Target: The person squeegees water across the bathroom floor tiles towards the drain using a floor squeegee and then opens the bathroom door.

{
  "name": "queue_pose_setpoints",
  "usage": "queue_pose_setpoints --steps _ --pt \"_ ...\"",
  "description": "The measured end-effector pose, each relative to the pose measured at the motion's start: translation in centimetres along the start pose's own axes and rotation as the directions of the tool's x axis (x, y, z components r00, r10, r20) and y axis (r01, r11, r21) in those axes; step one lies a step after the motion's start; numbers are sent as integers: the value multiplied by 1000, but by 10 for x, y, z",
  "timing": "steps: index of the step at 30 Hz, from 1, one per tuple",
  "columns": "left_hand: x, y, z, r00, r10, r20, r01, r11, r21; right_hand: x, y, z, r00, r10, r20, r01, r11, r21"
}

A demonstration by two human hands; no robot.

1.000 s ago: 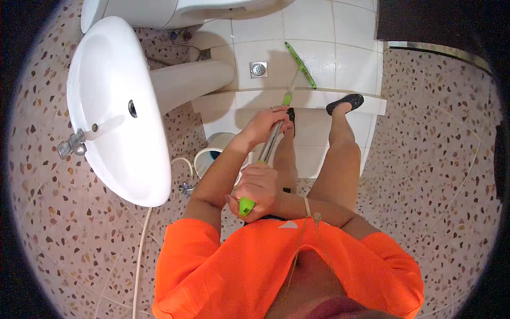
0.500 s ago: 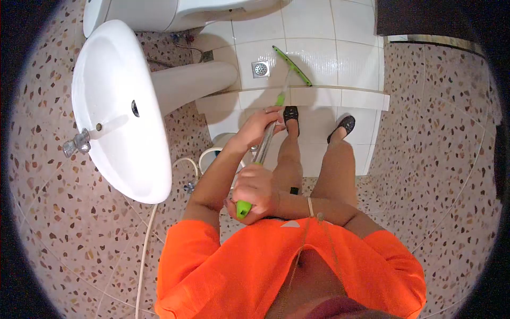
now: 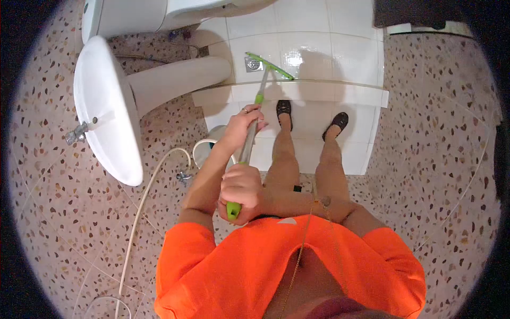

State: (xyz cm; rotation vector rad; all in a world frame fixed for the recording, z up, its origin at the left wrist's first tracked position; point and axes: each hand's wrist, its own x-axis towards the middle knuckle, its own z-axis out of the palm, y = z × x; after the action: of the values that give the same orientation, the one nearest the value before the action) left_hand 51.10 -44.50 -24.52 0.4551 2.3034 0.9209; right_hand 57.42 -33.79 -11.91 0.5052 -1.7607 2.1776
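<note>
The person's left hand (image 3: 244, 121) and right hand (image 3: 240, 192) are both wrapped around a long-handled floor squeegee (image 3: 248, 144) with a silvery pole and bright green fittings. The left grips partway down the pole, the right clasps the green grip near the orange shirt (image 3: 207, 266). The squeegee's narrow green blade (image 3: 281, 73) lies slantwise on the white floor tiles (image 3: 353, 58), one end over the edge of a square metal floor drain (image 3: 254, 65).

Between the blade and the feet runs a low white tiled ledge (image 3: 319, 94); the pole passes above it. Two black openwork shoes (image 3: 336, 126) stand on the near side. To the left, a white oval washbasin (image 3: 109, 117) with a chrome tap (image 3: 78, 133) and a thick white pedestal (image 3: 180, 78) takes up the space beside the drain. A cream hose (image 3: 141, 204) curves down the speckled stone-chip surface (image 3: 58, 223) from near a small metal valve (image 3: 184, 176).

The left forearm covers much of a round white bucket (image 3: 202, 151), so its contents are hard to make out. The white toilet (image 3: 138, 16) is cut off at the top, as is a dark brown object (image 3: 409, 13) at upper right, which I cannot identify. The left fingertips are partly hidden behind the pole.
</note>
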Motion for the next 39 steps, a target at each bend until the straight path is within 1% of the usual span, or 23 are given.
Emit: queue_pose_setpoints --steps 3,4,6,7,8,9,10,11,14,16,17,18,19,20,22,24,26,29,31,32,34,36,39 --pt "16 21 28 983 135 -126 -138 990 -16 -6 -12 -46 1000 -22 7 23 1000 -11" --pt "24 37 38 982 92 -164 -108 990 -91 -1 -19 -64 999 -49 19 50 998 -26" --pt "49 79 57 969 179 -170 -194 978 -76 14 -49 -106 998 -53 -45 45 987 -157" --pt "65 107 64 951 256 -174 -271 960 -71 21 -63 -134 996 20 83 1 971 -240" --pt "84 140 68 1000 9 -2 -8 839 -544 27 -67 -155 991 68 114 -29 950 -312" --pt "102 165 77 954 -128 271 298 471 -830 34 -71 -175 983 116 146 -52 922 -384" --pt "134 154 105 955 19 295 243 518 -820 38 -66 -188 988 126 86 -76 896 -438" --pt "149 161 128 985 101 137 63 531 -845 42 -52 -199 991 117 60 -69 851 -521" --pt "173 181 167 912 181 -369 -408 502 -762 41 4 -223 969 241 54 -138 709 -691" --pt "203 150 175 709 523 -474 -681 681 -269 23 41 -212 958 288 20 -202 719 -665" --pt "208 129 176 711 522 -471 -681 678 -277 14 56 -205 943 332 -12 -264 725 -636" --pt "212 105 173 785 568 -249 -620 723 -306 9 66 -193 942 335 -22 -270 717 -643" --pt "212 89 165 811 585 -12 -557 766 -320 6 72 -174 974 227 4 -186 808 -559" --pt "200 83 141 856 485 180 -393 836 -383 6 74 -154 993 115 17 -93 879 -467" --pt "169 51 114 896 442 51 -380 820 -429 21 63 -110 994 96 46 -64 885 -462" --pt "140 30 62 869 495 0 -472 829 -300 39 59 -66 997 44 64 -18 932 -361" --pt "115 4 21 899 437 28 -429 892 -142 48 64 -14 999 38 5 -34 937 -348" --pt "85 -32 -28 937 321 135 -287 932 -221 64 72 44 997 15 -71 -35 957 -289" --pt "71 -44 -58 945 265 194 -235 958 -164 73 75 71 996 -3 -91 -20 967 -254" --pt "64 -48 -68 964 8 264 64 962 -264 76 76 82 997 6 -81 -26 969 -245" --pt "51 -63 -81 903 -240 355 364 867 -341 79 78 101 998 22 -64 -36 972 -232" --pt "36 -85 -84 980 171 102 -146 966 -213 81 79 118 998 27 -50 -36 981 -193" --pt "20 -98 -95 975 217 55 -202 958 -206 78 78 134 998 58 23 -53 984 -169"
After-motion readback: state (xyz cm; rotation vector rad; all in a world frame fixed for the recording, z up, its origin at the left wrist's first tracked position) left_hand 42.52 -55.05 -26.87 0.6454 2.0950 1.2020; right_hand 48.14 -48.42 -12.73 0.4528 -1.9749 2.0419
